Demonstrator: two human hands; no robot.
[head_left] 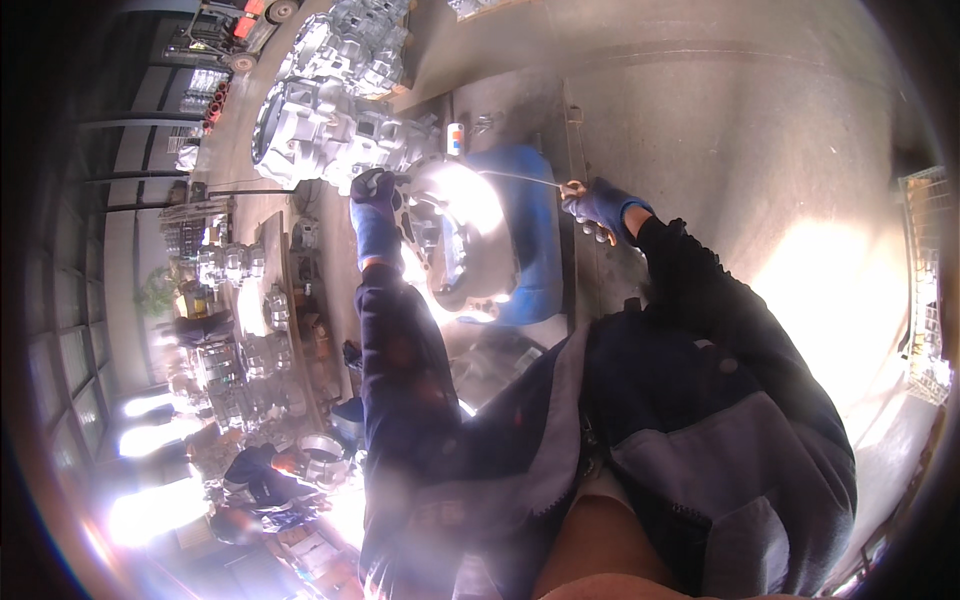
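Note:
A silvery metal housing casting [450, 235], open in the middle and washed out by glare, sits in front of me against a rounded blue plastic surface [535, 240]. My left hand [375, 215], in a blue-grey work glove, is closed on the casting's left edge; its fingertips are partly hidden. To the right of the blue surface, my right hand [600, 207], gloved too, is wrapped round the end of a thin metal rod [522, 178]. The rod points left toward the casting's upper part. Whether its tip touches the metal, I cannot tell. Something orange shows at the right hand's fingers.
Several more housing castings [335, 125] are packed together at the far left. A white bottle-like container [455, 139] with a coloured label stands beyond the casting. Farther left, a person [262, 485] works among parts. A wire crate [925, 285] stands at the right edge.

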